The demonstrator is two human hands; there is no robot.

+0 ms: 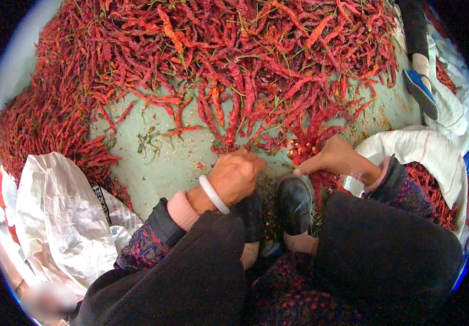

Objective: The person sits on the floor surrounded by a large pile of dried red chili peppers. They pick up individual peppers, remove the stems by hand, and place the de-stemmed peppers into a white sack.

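Observation:
A large heap of dried red chili peppers [234, 49] spreads across the pale green floor in front of me. My right hand [328, 157] is closed round a bunch of dried chilies [310, 142], their tips fanning up and others hanging below the hand. My left hand [238, 175], with a white bangle [214, 194] at the wrist, is at the heap's near edge beside a few chilies. Its fingers are curled, and whether it pinches anything is hidden. Loose green stems [149, 140] and pale seeds lie on the floor to the left of it.
At the right, an open white woven sack [414, 142] holds more chilies. A whitish sack [59, 212] stands at the left, beside printed paper or packaging. My dark shoes [295, 205] are just below the hands. Another person's blue shoe [422, 91] rests at the upper right.

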